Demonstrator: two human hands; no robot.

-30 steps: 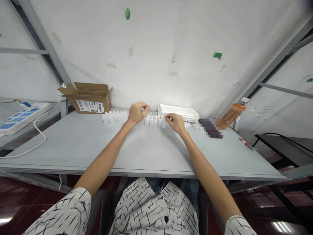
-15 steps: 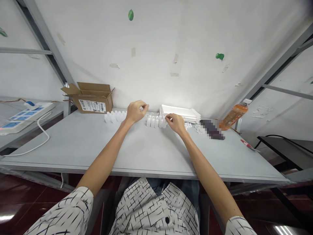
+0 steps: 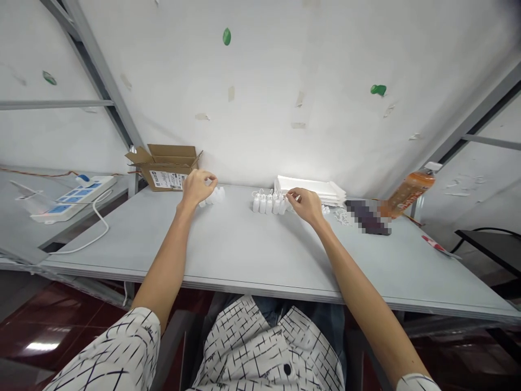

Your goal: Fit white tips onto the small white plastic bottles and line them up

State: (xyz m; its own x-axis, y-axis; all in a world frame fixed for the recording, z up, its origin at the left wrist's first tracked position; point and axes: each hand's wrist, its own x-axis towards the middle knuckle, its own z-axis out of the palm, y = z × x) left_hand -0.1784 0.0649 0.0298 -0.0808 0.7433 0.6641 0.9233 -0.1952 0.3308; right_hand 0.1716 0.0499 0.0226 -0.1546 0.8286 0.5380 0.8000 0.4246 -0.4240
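Note:
My left hand [image 3: 198,185] hovers over a group of small white bottle-like pieces [image 3: 215,196] in front of the cardboard box. Its thumb and index finger curl into a ring; whatever they hold, if anything, does not show against the white wall. Toward the middle, small white bottles [image 3: 268,204] with thin white loops on top stand upright in close rows. At the right end of these, my right hand [image 3: 305,205] pinches with thumb and index finger beside a bottle top. The thing between those fingertips is too small to make out.
An open cardboard box [image 3: 169,176] stands at the back left. Stacked white trays [image 3: 311,189] lie behind my right hand, with white loops [image 3: 342,216], a blurred dark flat object [image 3: 368,217] and an orange drink bottle [image 3: 411,190] to the right. A power strip [image 3: 77,198] lies far left.
My left hand has moved left, away from the middle bottles and over the left group. My right hand stays at the end of the rows. The whole view has shifted slightly.

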